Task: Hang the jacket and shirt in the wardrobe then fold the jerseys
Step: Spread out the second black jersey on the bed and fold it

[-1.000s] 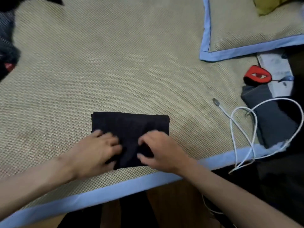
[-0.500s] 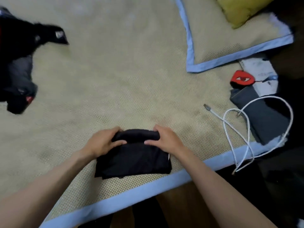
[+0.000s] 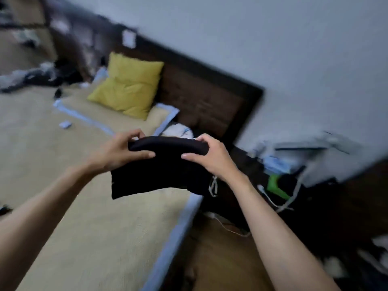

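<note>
A folded black jersey (image 3: 159, 175) hangs in the air above the bed's near corner, its lower edge drooping. My left hand (image 3: 119, 152) grips its upper left end, thumb in front and fingers curled behind. At the upper right end my right hand (image 3: 207, 154) grips the jersey the same way. The folded top edge runs between both hands. Other dark clothes (image 3: 39, 77) lie blurred at the far left of the bed.
The bed carries a beige mat with a blue border (image 3: 168, 244). A yellow pillow (image 3: 130, 89) leans on the dark headboard (image 3: 205, 97). Right of the bed stands a cluttered dark nightstand (image 3: 294, 177) with white cables (image 3: 270, 198). Wooden floor (image 3: 222, 255) lies below.
Both hands have lifted the folded jersey off the mat and hold it in the air. My view has swung up and right toward the headboard and wall.
</note>
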`<control>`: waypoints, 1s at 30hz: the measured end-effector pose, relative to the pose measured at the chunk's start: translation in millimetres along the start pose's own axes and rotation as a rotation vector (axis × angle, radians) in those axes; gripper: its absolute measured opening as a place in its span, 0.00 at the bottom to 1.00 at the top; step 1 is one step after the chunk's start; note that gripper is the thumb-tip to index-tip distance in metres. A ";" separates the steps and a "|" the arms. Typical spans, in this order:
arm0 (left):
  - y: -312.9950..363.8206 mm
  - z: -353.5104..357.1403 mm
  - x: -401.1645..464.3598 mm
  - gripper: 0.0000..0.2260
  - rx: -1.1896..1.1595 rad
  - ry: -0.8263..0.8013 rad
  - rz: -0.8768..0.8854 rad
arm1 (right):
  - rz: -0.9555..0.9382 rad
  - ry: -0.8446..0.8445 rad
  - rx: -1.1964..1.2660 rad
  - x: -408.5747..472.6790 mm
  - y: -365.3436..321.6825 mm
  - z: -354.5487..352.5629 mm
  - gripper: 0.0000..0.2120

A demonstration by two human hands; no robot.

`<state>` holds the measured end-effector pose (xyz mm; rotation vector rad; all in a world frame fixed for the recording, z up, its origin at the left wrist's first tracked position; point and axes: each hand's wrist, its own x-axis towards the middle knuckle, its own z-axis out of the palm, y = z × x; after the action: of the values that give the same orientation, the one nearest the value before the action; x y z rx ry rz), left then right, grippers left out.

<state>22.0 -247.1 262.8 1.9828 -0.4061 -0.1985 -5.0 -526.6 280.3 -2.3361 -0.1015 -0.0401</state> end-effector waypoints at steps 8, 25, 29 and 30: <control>286.7 74.6 -40.2 0.11 0.108 -0.316 0.548 | 0.077 0.563 -0.218 -248.6 -90.3 -214.4 0.21; 560.5 432.6 -292.4 0.18 0.209 -0.767 1.248 | 0.664 1.248 -0.362 -768.3 -89.6 -340.2 0.25; 604.1 521.5 -300.9 0.15 0.236 -0.771 1.236 | 0.916 1.207 -0.590 -800.8 -68.2 -377.4 0.21; 615.3 537.8 -297.0 0.13 0.231 -0.782 1.229 | 0.962 1.162 -0.650 -802.2 -66.2 -389.2 0.21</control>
<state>-543.4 -830.8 572.0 1.4538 -2.1005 -0.1186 -809.1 -810.1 549.6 -2.3114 1.7727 -1.0214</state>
